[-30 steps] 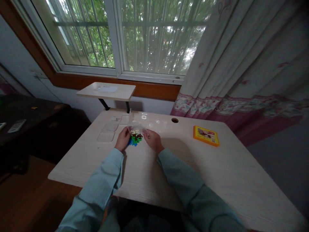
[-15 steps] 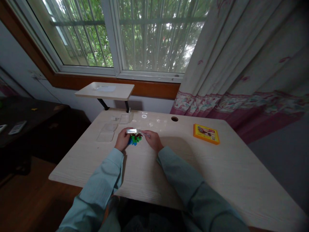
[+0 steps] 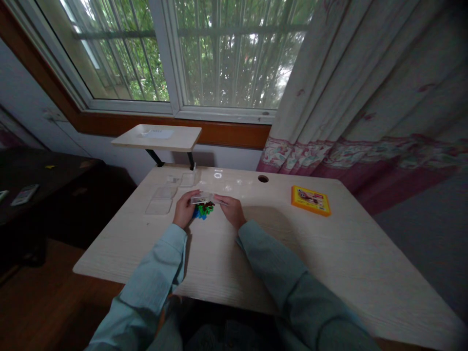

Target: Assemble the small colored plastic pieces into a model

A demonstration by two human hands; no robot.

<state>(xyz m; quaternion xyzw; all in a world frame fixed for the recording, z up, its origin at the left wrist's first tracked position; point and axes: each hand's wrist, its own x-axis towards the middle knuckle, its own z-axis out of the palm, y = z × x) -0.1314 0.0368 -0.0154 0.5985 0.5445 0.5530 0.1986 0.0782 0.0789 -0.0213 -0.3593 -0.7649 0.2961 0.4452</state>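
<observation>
My left hand (image 3: 184, 209) grips the left side of a small clear plastic box (image 3: 202, 198), held just above the table. On the other side, my right hand (image 3: 231, 209) pinches the box's clear lid (image 3: 220, 200). Right below the box lies a little heap of green, blue and dark brown plastic pieces (image 3: 203, 210). What is inside the box is too small to make out.
Clear open boxes (image 3: 159, 201) lie left of my hands, with another clear case (image 3: 187, 179) behind. A yellow-orange box (image 3: 310, 200) rests at the right of the table (image 3: 226, 273). A raised shelf (image 3: 161, 137) stands at the back left, near a cable hole (image 3: 263, 179).
The clear box has tilted slightly between my hands and no longer gleams brightly. Both hands keep their hold in nearly the same place; the view has shifted a little.
</observation>
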